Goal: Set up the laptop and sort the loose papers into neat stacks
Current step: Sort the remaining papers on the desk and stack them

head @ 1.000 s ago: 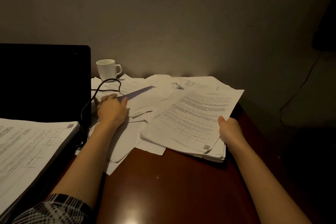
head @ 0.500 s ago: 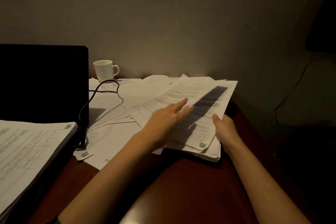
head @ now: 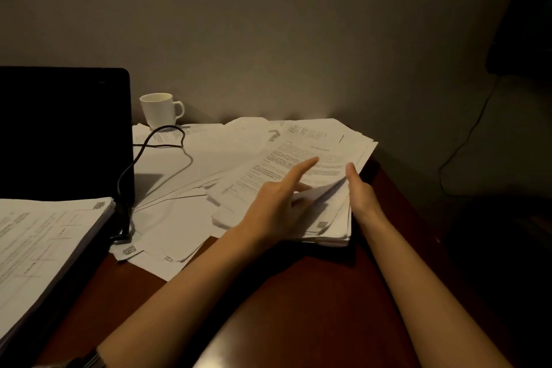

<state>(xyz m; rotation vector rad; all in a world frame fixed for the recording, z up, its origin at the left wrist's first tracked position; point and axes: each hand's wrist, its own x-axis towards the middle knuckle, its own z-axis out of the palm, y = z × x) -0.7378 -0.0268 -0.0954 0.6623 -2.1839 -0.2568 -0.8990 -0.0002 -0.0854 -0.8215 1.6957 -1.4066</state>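
A plain, matt grey-beige wall point(head: 268, 24) rises directly behind the glossy reddish-brown wooden table point(head: 298, 293). Right of the table the room falls into deep shadow, where a thin dark cable point(head: 466, 140) hangs against the wall.

laptop screen point(head: 62, 128) cut by the left edge (keyboard under a paper stack point(head: 44, 245)), print illegible
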